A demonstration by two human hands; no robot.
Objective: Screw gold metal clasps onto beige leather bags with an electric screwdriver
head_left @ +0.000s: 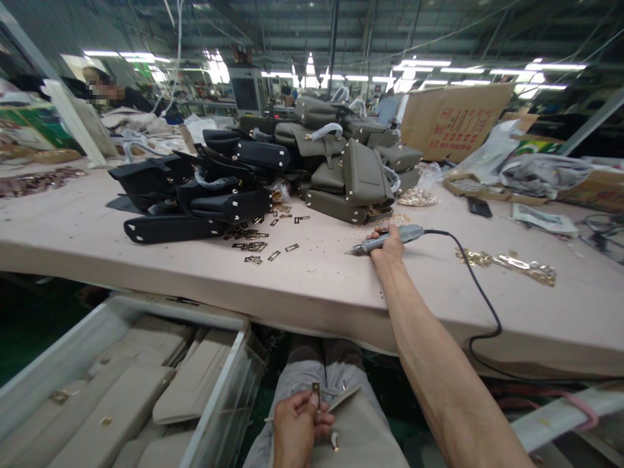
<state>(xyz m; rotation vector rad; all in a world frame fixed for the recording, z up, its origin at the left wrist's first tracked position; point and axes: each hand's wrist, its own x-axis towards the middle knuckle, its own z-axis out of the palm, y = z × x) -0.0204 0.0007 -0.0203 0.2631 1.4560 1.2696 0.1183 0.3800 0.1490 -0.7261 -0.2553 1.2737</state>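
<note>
My right hand is wrapped round a grey corded electric screwdriver above the table, its tip pointing left. Down at my lap, my left hand pinches a small metal plate upright between thumb and fingers. A beige bag piece lies across my lap beside that hand, with a small metal fitting on it. Loose metal plates are scattered on the table, left of the screwdriver's tip.
Black bags and olive bags are heaped on the table. A white crate of beige bags stands at lower left. Gold hardware lies right of the cord. A cardboard box and a person are farther back.
</note>
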